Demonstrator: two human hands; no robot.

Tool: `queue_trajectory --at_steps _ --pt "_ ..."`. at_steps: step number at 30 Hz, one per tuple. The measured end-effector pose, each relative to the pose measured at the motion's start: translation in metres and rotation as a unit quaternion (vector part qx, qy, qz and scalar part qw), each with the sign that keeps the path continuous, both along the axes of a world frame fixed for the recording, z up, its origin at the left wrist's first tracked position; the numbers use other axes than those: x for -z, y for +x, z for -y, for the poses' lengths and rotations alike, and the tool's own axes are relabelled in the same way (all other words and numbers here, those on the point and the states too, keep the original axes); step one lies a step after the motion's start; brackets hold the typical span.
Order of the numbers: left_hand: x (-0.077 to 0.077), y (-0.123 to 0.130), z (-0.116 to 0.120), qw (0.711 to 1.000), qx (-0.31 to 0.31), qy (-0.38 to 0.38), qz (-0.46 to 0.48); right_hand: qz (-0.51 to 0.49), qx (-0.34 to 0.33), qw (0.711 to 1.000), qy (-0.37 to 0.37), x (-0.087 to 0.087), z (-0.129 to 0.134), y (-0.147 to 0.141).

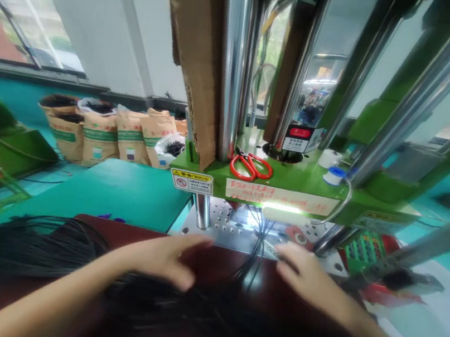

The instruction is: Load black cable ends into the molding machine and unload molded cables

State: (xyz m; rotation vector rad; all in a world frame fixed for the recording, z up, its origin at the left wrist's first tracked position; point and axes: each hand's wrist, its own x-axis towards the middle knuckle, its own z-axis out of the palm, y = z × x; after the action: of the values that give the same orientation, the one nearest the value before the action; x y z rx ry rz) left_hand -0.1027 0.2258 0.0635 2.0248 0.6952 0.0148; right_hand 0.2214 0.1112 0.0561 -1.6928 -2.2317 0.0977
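Observation:
My left hand point(169, 256) is over the dark red tabletop point(131, 231), thumb and fingers apart, with nothing between them. Right of the hanging black cables point(256, 246), my right hand point(298, 269) is near the metal plate point(223, 236) of a green press point(208, 167). A thin metallic item point(271, 248) shows by its fingertips; whether the fingers grip it is unclear. The cables run from under the press head down onto the tabletop. A large bundle of black cables point(27, 246) lies at the left, and more dark strands, blurred, spread below both hands.
Red-handled scissors point(251, 167), a white spool point(330, 159) and a blue-and-white spool point(334, 176) rest on the press ledge. Shiny vertical columns point(231, 68) rise ahead. Paper sacks point(101, 136) stand beyond a green table point(120, 189).

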Motion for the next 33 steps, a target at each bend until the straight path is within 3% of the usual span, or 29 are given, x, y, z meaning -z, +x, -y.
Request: queue_trajectory --at_steps 1,3,6,11,16,19,22,24,28,30,33 --pt "0.003 -0.035 0.007 0.995 0.029 0.066 -0.073 0.004 -0.042 0.996 -0.076 0.007 0.026 -0.004" --pt "0.018 -0.091 0.020 0.957 0.025 0.223 -0.183 0.028 -0.102 0.979 -0.176 0.022 0.071 -0.014" --pt "0.051 -0.131 0.025 0.884 -0.014 0.405 -0.231 0.065 -0.078 0.977 -0.189 0.038 0.104 -0.030" --pt "0.087 -0.132 0.012 0.841 -0.002 0.521 -0.148 0.148 -0.001 0.984 -0.100 0.042 0.097 -0.033" --pt "0.101 -0.118 0.019 0.800 0.029 0.592 -0.090 0.179 -0.011 0.982 -0.065 0.041 0.101 -0.001" --pt "0.104 -0.107 0.029 0.799 0.033 0.594 -0.087 0.172 -0.007 0.983 -0.059 0.042 0.109 0.012" --pt "0.096 -0.100 0.036 0.833 0.001 0.540 -0.120 0.142 -0.002 0.987 -0.079 0.039 0.114 0.016" --pt "0.081 -0.095 0.039 0.880 -0.014 0.455 -0.132 0.088 -0.002 0.990 -0.113 0.032 0.111 0.017" --pt "0.044 -0.053 0.037 0.986 -0.027 0.163 -0.024 -0.091 0.014 0.983 -0.156 0.014 0.076 0.016" --pt "0.032 -0.009 0.030 0.993 -0.100 0.009 0.059 -0.168 0.088 0.974 -0.120 0.009 0.040 0.011" --pt "0.028 0.078 0.014 0.940 -0.263 -0.153 0.155 -0.196 0.223 0.952 -0.077 0.013 -0.020 0.003"
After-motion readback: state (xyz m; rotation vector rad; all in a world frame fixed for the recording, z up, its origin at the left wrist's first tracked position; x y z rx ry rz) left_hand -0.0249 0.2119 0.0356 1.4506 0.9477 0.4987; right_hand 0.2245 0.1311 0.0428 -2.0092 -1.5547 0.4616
